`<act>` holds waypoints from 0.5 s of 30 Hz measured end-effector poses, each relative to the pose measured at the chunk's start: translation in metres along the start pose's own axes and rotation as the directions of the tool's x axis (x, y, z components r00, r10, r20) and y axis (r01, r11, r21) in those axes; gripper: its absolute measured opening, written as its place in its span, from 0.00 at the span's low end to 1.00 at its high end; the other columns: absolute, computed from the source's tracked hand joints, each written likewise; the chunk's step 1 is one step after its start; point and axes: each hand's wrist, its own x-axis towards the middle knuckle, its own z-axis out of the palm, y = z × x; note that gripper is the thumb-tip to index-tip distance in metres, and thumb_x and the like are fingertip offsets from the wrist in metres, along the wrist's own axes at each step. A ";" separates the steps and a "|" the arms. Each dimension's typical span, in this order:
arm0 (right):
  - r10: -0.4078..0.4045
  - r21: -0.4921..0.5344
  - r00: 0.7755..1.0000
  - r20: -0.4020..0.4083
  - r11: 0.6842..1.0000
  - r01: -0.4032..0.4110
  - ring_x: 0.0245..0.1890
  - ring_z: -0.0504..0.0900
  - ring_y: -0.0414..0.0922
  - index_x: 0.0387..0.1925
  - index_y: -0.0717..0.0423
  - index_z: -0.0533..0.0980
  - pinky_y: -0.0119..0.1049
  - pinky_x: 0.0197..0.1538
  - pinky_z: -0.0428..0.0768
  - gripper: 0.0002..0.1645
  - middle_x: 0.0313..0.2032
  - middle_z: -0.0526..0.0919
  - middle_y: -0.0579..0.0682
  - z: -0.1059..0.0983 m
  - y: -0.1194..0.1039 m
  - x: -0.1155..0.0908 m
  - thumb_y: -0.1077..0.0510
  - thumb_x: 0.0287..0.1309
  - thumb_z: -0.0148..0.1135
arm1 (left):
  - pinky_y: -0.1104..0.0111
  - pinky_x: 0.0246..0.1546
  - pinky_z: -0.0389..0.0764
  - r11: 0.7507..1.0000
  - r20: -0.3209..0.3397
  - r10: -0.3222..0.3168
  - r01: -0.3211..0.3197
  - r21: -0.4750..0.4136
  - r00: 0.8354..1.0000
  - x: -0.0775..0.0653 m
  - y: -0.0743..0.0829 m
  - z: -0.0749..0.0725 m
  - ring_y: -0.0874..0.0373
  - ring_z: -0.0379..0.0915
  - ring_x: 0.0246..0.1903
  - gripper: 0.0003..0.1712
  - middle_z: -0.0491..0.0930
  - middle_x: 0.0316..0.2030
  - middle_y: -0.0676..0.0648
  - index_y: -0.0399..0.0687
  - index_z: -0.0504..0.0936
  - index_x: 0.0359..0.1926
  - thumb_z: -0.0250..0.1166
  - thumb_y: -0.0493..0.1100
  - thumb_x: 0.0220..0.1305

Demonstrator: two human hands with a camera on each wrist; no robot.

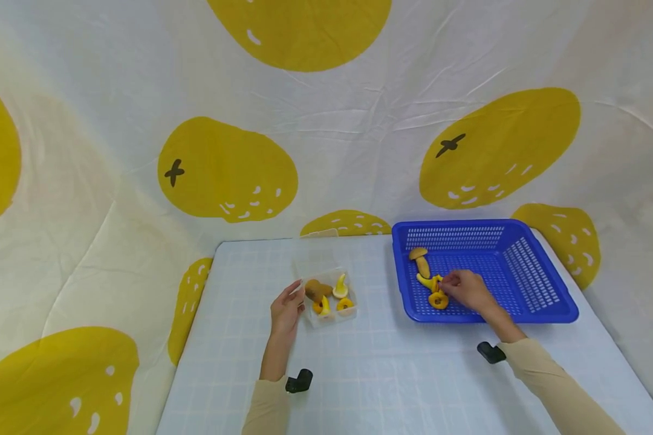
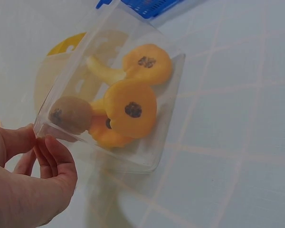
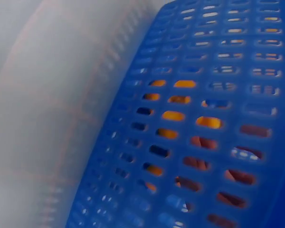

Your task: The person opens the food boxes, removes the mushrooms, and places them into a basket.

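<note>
A clear plastic box (image 1: 331, 316) holds several toy mushrooms, among them a brown mushroom (image 1: 314, 290) and an orange mushroom (image 2: 130, 109). My left hand (image 1: 286, 308) pinches the box's left edge between thumb and fingers, seen close in the left wrist view. Inside the blue basket (image 1: 522, 314), my right hand (image 1: 468, 290) pinches at a yellow mushroom (image 1: 427, 282) with bent fingers. An orange mushroom cap (image 1: 438, 301) lies right below those fingertips, and a tan mushroom (image 1: 419, 261) lies farther back. The basket's slotted wall (image 3: 180, 142) mostly hides this hand in the right wrist view.
The box's transparent lid (image 1: 317, 251) stands raised at its back. Under everything is a pale checked tablecloth (image 1: 392, 374). Behind the table hangs a white cloth (image 1: 359, 145) with large yellow fruit prints. Dark wrist cameras sit on both sleeves.
</note>
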 end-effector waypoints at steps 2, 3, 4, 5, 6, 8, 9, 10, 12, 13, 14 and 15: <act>-0.027 -0.003 0.999 -0.024 1.000 0.027 0.37 0.85 0.57 0.44 0.74 0.79 0.50 0.41 0.85 0.16 0.37 0.86 0.65 0.000 -0.005 0.000 0.60 0.70 0.64 | 0.74 0.36 0.76 1.000 0.000 -0.003 0.003 -0.002 1.000 0.000 0.000 -0.001 0.54 0.72 0.41 0.24 0.80 0.43 0.47 0.38 0.79 0.66 0.67 0.39 0.71; -0.040 0.007 0.999 -0.036 0.999 0.040 0.38 0.85 0.57 0.44 0.73 0.79 0.50 0.42 0.85 0.15 0.37 0.86 0.64 0.000 -0.009 0.000 0.61 0.70 0.63 | 0.74 0.35 0.76 1.000 0.002 -0.003 0.003 -0.003 1.000 0.000 0.000 -0.001 0.54 0.72 0.41 0.24 0.80 0.44 0.47 0.38 0.78 0.66 0.67 0.39 0.71; -0.055 0.017 0.997 -0.045 0.998 0.055 0.38 0.85 0.58 0.45 0.73 0.79 0.50 0.42 0.85 0.14 0.38 0.86 0.64 0.000 -0.012 0.000 0.61 0.70 0.63 | 0.74 0.35 0.76 1.000 0.001 -0.004 0.004 -0.005 1.000 0.000 0.000 -0.001 0.55 0.72 0.41 0.24 0.80 0.43 0.47 0.38 0.79 0.65 0.67 0.38 0.71; -0.069 0.031 0.996 -0.054 0.997 0.071 0.39 0.85 0.58 0.45 0.72 0.79 0.49 0.42 0.85 0.14 0.38 0.86 0.64 0.000 -0.015 0.000 0.61 0.70 0.63 | 0.75 0.35 0.75 1.000 0.002 -0.004 0.004 -0.006 1.000 0.000 0.000 -0.001 0.55 0.72 0.41 0.24 0.79 0.43 0.47 0.38 0.79 0.65 0.67 0.38 0.71; -0.085 0.045 0.995 -0.059 0.995 0.087 0.40 0.84 0.58 0.45 0.71 0.79 0.48 0.42 0.85 0.13 0.39 0.85 0.63 0.000 -0.018 0.001 0.61 0.71 0.62 | 0.75 0.35 0.75 1.000 0.002 -0.004 0.004 -0.007 1.000 0.001 0.000 -0.001 0.55 0.72 0.41 0.24 0.79 0.43 0.48 0.38 0.79 0.65 0.67 0.38 0.71; -0.097 0.081 0.992 -0.074 0.991 0.103 0.41 0.84 0.57 0.46 0.69 0.79 0.46 0.44 0.85 0.12 0.40 0.85 0.62 0.000 -0.024 0.002 0.60 0.72 0.62 | 0.75 0.35 0.75 1.000 0.001 -0.005 0.005 -0.008 1.000 0.001 0.000 -0.001 0.55 0.72 0.40 0.23 0.79 0.43 0.48 0.39 0.79 0.65 0.67 0.38 0.71; -0.101 0.098 0.992 -0.080 0.989 0.108 0.42 0.84 0.57 0.46 0.68 0.79 0.45 0.44 0.85 0.12 0.40 0.85 0.61 0.001 -0.027 0.003 0.60 0.72 0.62 | 0.75 0.35 0.75 1.000 0.000 -0.006 0.006 -0.006 1.000 0.001 -0.001 -0.001 0.55 0.72 0.40 0.23 0.79 0.43 0.48 0.39 0.80 0.65 0.67 0.38 0.71; -0.104 0.115 0.991 -0.082 0.987 0.113 0.43 0.84 0.57 0.47 0.67 0.79 0.44 0.45 0.84 0.12 0.41 0.85 0.61 0.001 -0.030 0.003 0.59 0.73 0.62 | 0.75 0.35 0.76 1.000 -0.001 -0.005 0.005 -0.006 1.000 0.001 0.000 0.000 0.55 0.72 0.40 0.23 0.79 0.42 0.48 0.39 0.80 0.65 0.67 0.38 0.71; -0.102 0.146 0.991 -0.089 0.983 0.114 0.45 0.83 0.57 0.48 0.66 0.78 0.44 0.47 0.84 0.13 0.43 0.84 0.61 0.003 -0.037 0.005 0.58 0.73 0.61 | 0.75 0.35 0.76 1.000 -0.005 -0.005 0.005 -0.004 1.000 0.001 0.000 0.000 0.56 0.71 0.39 0.23 0.79 0.42 0.48 0.39 0.80 0.65 0.67 0.38 0.71; -0.096 0.153 0.991 -0.096 0.982 0.110 0.46 0.83 0.57 0.49 0.65 0.78 0.44 0.48 0.84 0.13 0.43 0.85 0.61 0.004 -0.039 0.006 0.57 0.73 0.61 | 0.75 0.34 0.76 1.000 -0.005 -0.005 0.005 -0.003 1.000 0.001 0.000 0.001 0.56 0.71 0.39 0.23 0.79 0.42 0.48 0.39 0.80 0.65 0.67 0.39 0.71; -0.093 0.161 0.991 -0.098 0.981 0.108 0.47 0.83 0.57 0.49 0.64 0.78 0.45 0.49 0.84 0.13 0.44 0.85 0.61 0.005 -0.042 0.007 0.57 0.74 0.61 | 0.75 0.34 0.76 1.000 -0.006 -0.006 0.006 -0.003 1.000 0.001 0.000 0.001 0.57 0.71 0.39 0.23 0.79 0.42 0.48 0.39 0.79 0.65 0.67 0.39 0.71; -0.093 0.172 0.991 -0.099 0.979 0.110 0.47 0.83 0.58 0.50 0.64 0.78 0.47 0.50 0.84 0.13 0.44 0.84 0.61 0.006 -0.045 0.008 0.57 0.74 0.61 | 0.75 0.34 0.76 1.000 -0.008 -0.007 0.007 0.000 1.000 0.000 0.000 0.001 0.57 0.71 0.38 0.23 0.79 0.42 0.48 0.39 0.79 0.65 0.67 0.39 0.71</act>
